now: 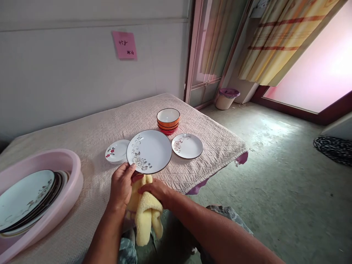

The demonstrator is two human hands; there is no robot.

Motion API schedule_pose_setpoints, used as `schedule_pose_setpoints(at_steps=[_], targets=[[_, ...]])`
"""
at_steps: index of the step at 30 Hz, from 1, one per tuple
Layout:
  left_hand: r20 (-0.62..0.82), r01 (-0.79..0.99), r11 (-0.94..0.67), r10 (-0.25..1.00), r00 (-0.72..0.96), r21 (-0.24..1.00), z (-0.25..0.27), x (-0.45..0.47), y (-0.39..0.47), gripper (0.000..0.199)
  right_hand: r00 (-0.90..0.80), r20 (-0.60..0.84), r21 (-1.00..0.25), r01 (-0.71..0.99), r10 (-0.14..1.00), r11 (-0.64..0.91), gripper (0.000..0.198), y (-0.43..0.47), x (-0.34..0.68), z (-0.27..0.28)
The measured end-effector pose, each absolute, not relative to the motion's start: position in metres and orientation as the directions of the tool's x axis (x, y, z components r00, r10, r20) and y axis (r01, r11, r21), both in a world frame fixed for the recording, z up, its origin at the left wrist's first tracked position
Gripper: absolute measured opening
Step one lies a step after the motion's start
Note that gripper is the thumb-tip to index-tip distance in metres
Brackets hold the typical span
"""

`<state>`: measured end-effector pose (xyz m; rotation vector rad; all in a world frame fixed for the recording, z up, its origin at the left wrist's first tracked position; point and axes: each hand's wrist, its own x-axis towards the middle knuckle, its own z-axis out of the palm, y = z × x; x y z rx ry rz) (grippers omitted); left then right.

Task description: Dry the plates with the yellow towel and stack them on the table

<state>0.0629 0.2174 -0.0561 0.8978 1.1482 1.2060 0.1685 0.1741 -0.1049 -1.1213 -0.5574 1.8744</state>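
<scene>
My left hand [122, 183] grips a large white plate [151, 150] by its near left rim, thumb on top. The plate has a dark edge and a grey flower pattern, and it is tilted toward me. Below its near edge, my right hand [155, 190] is closed on a yellow cloth [148, 216], which hangs down in folds. A stack of small plates with red flowers [117, 151] stands just left of the held plate. On the right lies a smaller flowered plate [188, 146]. Behind sit stacked orange and red bowls [168, 119].
A pink basin [78, 176] at the left holds several large plates [24, 198]. All stand on a quilted cover [217, 146] whose corner ends at the right. A pink note [124, 46] is on the wall. A lined bin [226, 99] stands on the floor.
</scene>
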Motion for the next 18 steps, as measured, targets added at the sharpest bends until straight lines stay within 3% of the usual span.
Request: schedule_pose_setpoints(at_steps=[18], targets=[[-0.359,-0.009,0.372,0.903,0.237,0.928,-0.095,0.150,0.240,0.035,-0.287,-0.493,-0.551,-0.627,0.821,-0.550,0.006,0.176,0.192,-0.147]])
